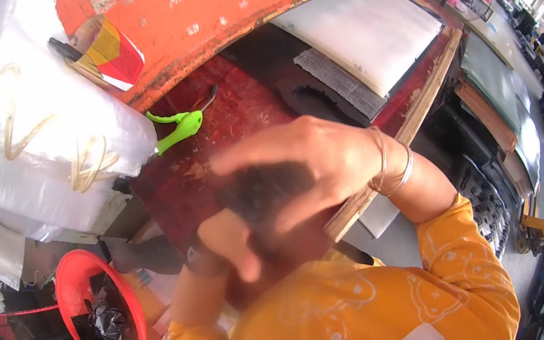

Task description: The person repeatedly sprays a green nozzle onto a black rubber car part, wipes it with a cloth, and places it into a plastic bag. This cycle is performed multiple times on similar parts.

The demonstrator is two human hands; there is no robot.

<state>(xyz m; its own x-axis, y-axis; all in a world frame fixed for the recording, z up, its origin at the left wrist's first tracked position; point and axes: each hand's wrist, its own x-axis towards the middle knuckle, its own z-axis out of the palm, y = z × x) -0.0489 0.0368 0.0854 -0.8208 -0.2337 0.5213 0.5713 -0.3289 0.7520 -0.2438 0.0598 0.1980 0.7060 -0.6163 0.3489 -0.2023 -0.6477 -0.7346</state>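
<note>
Above the red work surface (237,96) both my hands are close together, smeared by motion. My right hand (321,158) curves from above over a dark, blackish piece (265,193), its thumb and fingers on either side of it. The kind of piece cannot be made out. My left hand (227,240) is lower and nearer my body, against the lower left of the dark piece, with its fingers mostly hidden or blurred. Beyond my hands lies a bright green-handled tool (181,129) with a thin curved metal end.
White sheets (371,29) lie at the back right, beside a grey textured strip (342,81) and black sheet material (310,94). A wooden strip (428,84) edges the surface. An orange machine panel (206,3) rises behind. At left are clear plastic wrapping (15,157) and a red basket (136,318).
</note>
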